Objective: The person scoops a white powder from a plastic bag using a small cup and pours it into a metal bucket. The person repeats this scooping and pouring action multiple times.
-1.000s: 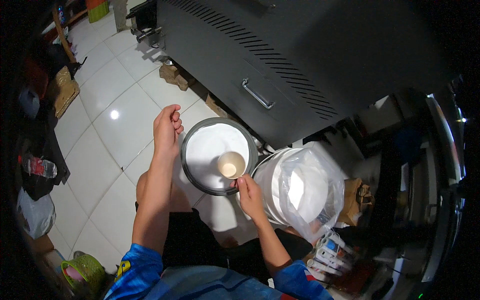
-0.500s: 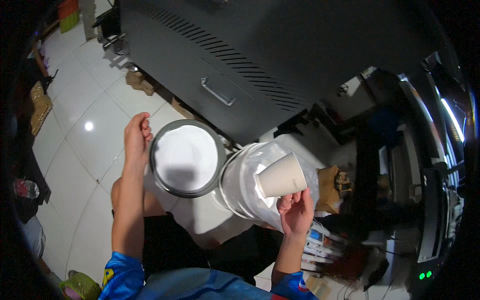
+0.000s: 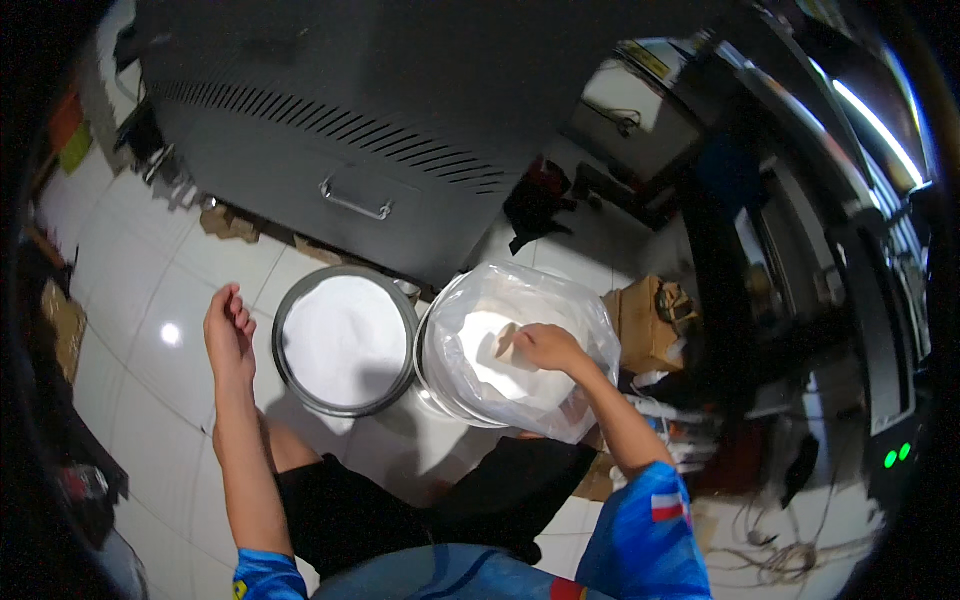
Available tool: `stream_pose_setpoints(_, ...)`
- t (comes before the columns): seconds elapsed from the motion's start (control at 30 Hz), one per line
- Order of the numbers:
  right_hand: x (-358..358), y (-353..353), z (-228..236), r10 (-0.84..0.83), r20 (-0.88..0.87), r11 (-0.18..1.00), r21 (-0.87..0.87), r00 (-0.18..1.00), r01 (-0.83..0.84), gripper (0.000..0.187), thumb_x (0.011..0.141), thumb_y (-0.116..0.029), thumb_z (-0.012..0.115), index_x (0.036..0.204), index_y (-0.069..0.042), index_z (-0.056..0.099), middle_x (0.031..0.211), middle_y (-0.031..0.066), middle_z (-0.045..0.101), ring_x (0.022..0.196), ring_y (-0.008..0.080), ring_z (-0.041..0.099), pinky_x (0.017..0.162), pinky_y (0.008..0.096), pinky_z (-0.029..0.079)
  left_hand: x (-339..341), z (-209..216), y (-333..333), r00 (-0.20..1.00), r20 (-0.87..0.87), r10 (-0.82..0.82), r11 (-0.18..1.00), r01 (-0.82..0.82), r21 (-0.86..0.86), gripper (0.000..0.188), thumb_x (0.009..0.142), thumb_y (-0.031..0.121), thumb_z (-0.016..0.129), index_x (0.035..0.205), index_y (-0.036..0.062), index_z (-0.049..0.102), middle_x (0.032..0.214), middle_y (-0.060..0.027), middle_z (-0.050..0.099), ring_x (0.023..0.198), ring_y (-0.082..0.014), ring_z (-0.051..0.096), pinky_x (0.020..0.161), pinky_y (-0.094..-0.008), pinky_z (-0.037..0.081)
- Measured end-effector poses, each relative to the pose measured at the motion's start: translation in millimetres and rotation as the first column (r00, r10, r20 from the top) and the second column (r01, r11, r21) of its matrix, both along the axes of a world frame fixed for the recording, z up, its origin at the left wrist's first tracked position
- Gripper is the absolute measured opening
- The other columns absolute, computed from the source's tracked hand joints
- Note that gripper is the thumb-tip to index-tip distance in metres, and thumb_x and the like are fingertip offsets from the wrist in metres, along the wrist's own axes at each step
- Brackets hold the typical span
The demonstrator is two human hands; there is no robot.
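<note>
My right hand (image 3: 550, 347) grips a beige paper cup (image 3: 506, 344), lowered into a bucket (image 3: 432, 383) lined with a clear plastic bag (image 3: 588, 322). White powder (image 3: 480, 350) lies inside the bag around the cup, and the cup's lower part is hard to make out. Left of the bucket stands a round dark-rimmed tub (image 3: 281, 372) holding more white powder (image 3: 347, 325) with an almost level surface. Beyond the tub's left side my left hand (image 3: 231, 325) hangs in the air, its fingers loosely curled with nothing seen in them.
A large dark cabinet (image 3: 420, 215) with slotted vents and a metal handle (image 3: 355, 202) rises behind both containers. To the bucket's right sits an open cardboard box (image 3: 642, 330). Tangled cables (image 3: 785, 560) lie on the tiled floor at lower right. My knees flank the near side.
My right hand has brought the cup from above the bag's near edge down into the powder, tipping it. The view has shifted; my left hand stays beside the tub.
</note>
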State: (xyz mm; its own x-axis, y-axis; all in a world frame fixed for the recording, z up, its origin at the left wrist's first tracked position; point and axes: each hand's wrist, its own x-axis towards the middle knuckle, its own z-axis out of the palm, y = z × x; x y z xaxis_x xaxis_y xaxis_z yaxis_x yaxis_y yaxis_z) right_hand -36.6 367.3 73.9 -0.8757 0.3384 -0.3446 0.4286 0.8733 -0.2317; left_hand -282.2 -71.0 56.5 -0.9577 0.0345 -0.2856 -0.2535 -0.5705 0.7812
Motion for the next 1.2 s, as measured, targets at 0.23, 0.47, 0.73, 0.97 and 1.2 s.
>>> stream_pose_setpoints(0.23,-42,11,-79,0.078,0.259,0.944,0.290,0.963,-0.154,0.031,0.087,-0.028,0.054,0.099,-0.009,0.076,0.101,0.0171,0.074,0.096,0.0299,0.071,0.082,0.0437,0.056,6,-6,-14,1.000,-0.011,-0.006,0.999,0.005,-0.049,0.017,0.099,0.025,0.055,0.102,0.0090,0.058,0.071,0.0064,0.043,0.057,-0.0047,0.036,0.052,-0.0222,0.030)
stream_pose_setpoints(0.47,-60,23,-116,0.112,0.035,0.972,0.204,0.993,-0.117,0.038,0.091,-0.031,0.050,0.091,-0.002,0.075,0.095,0.0222,0.072,0.092,0.0397,0.069,0.085,0.0489,0.054,11,-4,-31,1.000,-0.015,0.023,0.990,-0.025,-0.140,0.015,0.098,0.025,0.055,0.100,0.0106,0.057,0.070,0.0065,0.043,0.058,-0.0049,0.036,0.053,-0.0227,0.029)
stream_pose_setpoints(0.73,-78,-20,-133,0.282,-0.062,0.941,-0.179,0.957,-0.288,0.039,0.088,-0.033,0.047,0.090,-0.005,0.074,0.098,0.0239,0.070,0.092,0.0436,0.066,0.088,0.0507,0.050,9,-7,-34,1.000,-0.027,-0.002,0.985,-0.002,-0.175,0.015,0.099,0.026,0.054,0.102,0.0109,0.058,0.070,0.0072,0.043,0.058,-0.0047,0.036,0.054,-0.0227,0.029)
stream_pose_setpoints(0.97,-60,-9,-97,0.369,0.069,0.927,-0.107,0.927,-0.360,0.034,0.083,-0.030,0.050,0.087,-0.005,0.073,0.094,0.0208,0.072,0.091,0.0419,0.067,0.085,0.0477,0.052,10,-9,-24,1.000,-0.022,-0.017,0.988,0.013,-0.155,0.016,0.100,0.025,0.052,0.102,0.0101,0.058,0.071,0.0068,0.044,0.058,-0.0049,0.036,0.053,-0.0227,0.029)
stream_pose_setpoints(1.2,-57,5,-106,0.255,0.231,0.946,0.142,0.939,-0.292,0.035,0.082,-0.028,0.053,0.092,-0.003,0.075,0.098,0.0206,0.072,0.097,0.0370,0.069,0.088,0.0451,0.053,6,-8,-22,0.999,-0.027,-0.042,0.984,0.037,-0.173,0.017,0.099,0.026,0.053,0.103,0.0098,0.058,0.072,0.0064,0.044,0.058,-0.0048,0.035,0.053,-0.0227,0.029)
